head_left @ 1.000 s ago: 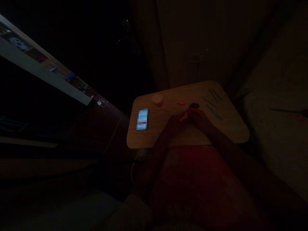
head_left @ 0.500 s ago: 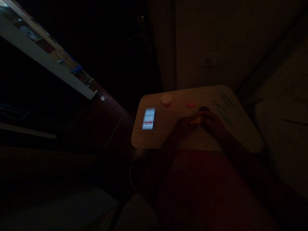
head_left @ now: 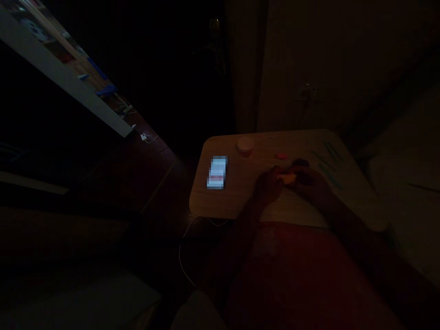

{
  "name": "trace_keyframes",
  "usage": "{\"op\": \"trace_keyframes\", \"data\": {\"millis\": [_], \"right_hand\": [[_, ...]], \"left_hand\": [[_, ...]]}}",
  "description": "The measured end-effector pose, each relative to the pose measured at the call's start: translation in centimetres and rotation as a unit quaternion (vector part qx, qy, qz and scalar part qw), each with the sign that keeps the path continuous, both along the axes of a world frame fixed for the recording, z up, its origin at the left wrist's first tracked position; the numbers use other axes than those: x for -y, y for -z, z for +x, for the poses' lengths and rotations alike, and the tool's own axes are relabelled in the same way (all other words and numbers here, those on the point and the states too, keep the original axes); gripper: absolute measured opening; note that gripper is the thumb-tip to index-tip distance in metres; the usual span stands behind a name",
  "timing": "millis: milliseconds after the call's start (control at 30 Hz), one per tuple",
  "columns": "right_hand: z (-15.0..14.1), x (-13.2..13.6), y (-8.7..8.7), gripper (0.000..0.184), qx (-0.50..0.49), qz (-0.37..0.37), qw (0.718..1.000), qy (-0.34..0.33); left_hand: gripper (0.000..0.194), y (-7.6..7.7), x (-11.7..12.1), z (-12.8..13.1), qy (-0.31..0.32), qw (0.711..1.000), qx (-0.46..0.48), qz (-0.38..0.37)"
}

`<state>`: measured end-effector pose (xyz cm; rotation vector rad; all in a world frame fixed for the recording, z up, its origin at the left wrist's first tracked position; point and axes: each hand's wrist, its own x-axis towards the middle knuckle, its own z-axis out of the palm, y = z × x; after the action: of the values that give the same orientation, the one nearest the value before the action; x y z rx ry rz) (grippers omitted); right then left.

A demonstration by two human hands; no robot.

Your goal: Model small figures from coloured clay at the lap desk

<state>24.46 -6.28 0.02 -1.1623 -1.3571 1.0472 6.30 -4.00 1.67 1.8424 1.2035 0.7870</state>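
In the dim light, my left hand and my right hand meet above the small wooden table. Between them is an orange lump of what looks like modelling clay, with the fingers of both hands closed on its ends. Just behind the right hand sits a dark round object, partly covered by the fingers. A flat pinkish-red piece lies a little beyond the hands. Darkness hides the finer finger positions.
A lidded tub stands near the table's back edge, and a lit phone lies at the left. Several thin green sticks are spread at the right. A pale cable hangs beside the table's front left corner.
The view has shifted slightly, so the table sits further right and lower. The orange lump is more exposed between my hands, which both keep hold of it.
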Motion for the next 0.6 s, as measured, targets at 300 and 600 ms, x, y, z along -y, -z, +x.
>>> {"op": "trace_keyframes", "data": {"millis": [300, 600], "right_hand": [[-0.18, -0.09, -0.35, 0.049, -0.029, -0.005, 0.999, 0.014], [-0.92, -0.38, -0.67, 0.047, -0.047, -0.009, 0.999, 0.02]], "left_hand": [[0.034, 0.98, -0.42, 0.57, 0.048, 0.985, 0.15, -0.068], [0.03, 0.42, -0.62, 0.26, 0.018, 0.992, 0.113, -0.05]]}}
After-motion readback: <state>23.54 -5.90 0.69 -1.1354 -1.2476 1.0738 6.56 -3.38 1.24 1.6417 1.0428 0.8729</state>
